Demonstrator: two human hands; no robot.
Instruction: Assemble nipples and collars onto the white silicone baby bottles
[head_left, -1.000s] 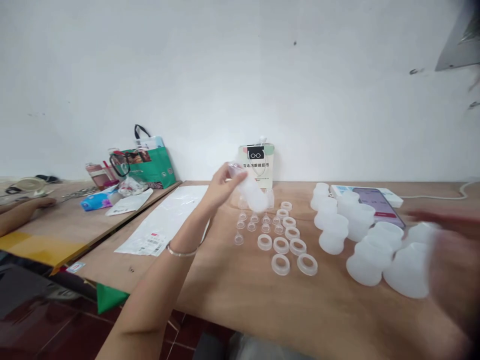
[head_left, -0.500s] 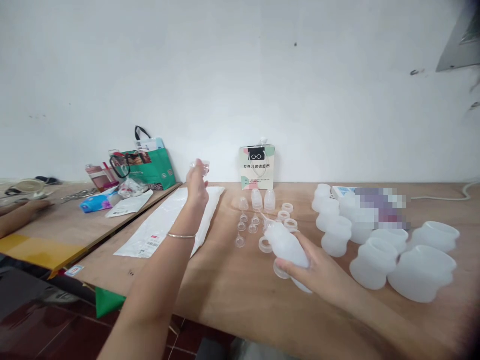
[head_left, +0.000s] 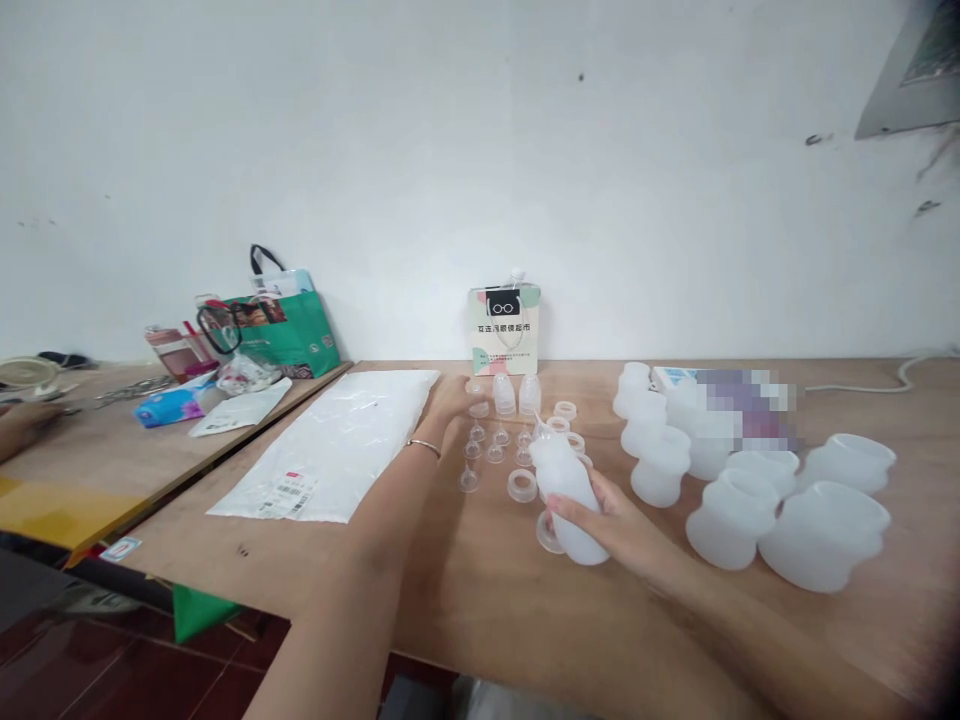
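Note:
My right hand [head_left: 596, 510] grips a frosted white baby bottle [head_left: 574, 505], tilted with its clear nipple end up and to the left. At the far side of the table, the fingers of my left hand [head_left: 454, 402] close on a clear bottle cap [head_left: 478, 393]; the fingertips are partly hidden. Two taller clear caps [head_left: 517, 394] stand just right of it. Several clear nipples [head_left: 500, 437] lie in front of the caps. Several translucent collar rings [head_left: 523, 486] are spread around the bottle, one of them partly behind it.
Several frosted bottle bodies [head_left: 731, 520] stand at the right, near a pixelated box [head_left: 675, 377]. A white plastic mailer [head_left: 322, 430] lies at the left. A paper bag [head_left: 505, 335] stands by the wall. On the adjoining table are a green bag [head_left: 292, 335] and another person's hand [head_left: 30, 425].
My left hand has come down from the air, carrying a clear piece, to the caps on the table. My right hand still holds the bottle, which now points more upright.

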